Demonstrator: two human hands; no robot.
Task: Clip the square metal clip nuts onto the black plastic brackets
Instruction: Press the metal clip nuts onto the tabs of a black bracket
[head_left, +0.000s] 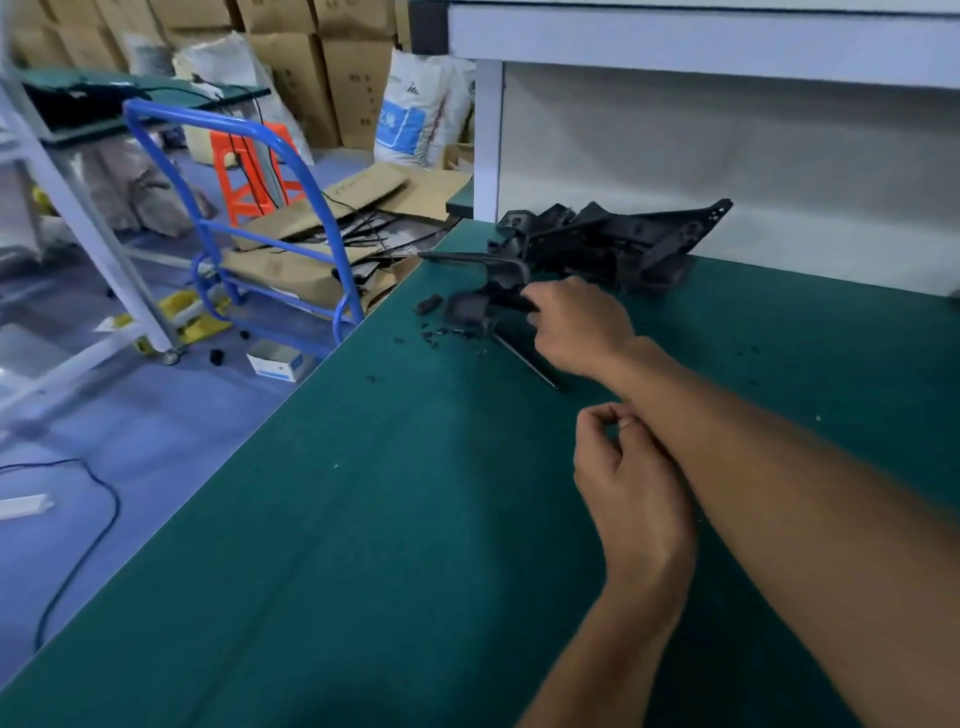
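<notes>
While the floor fills the left of the frame, a blue metal hand trolley (244, 208) stands there with flattened brown cardboard sheets (332, 228) on and behind it, and an orange plastic stool (249, 171) is behind it in the upper left. Brown cardboard boxes (322, 62) are stacked along the top. A small white box (278, 361) lies on the blue floor (156, 415) near the edge of the green counter (363, 519).

On the counter, in the upper middle, small dark clip nuts (441, 332) are scattered; they are blurred and I cannot tell their shape. Just right of them a black plastic bracket (483, 296) is held by the right hand (576, 327), whose fingers are closed around one of its bars. Behind, near the white wall panel, a pile of black plastic brackets (613, 239) lies on the counter.

Lower, in the middle right, the left hand (623, 467) hovers above the counter next to the right forearm. Its fingers are curled and its fingertips pressed together; whether they pinch something I cannot tell.
</notes>
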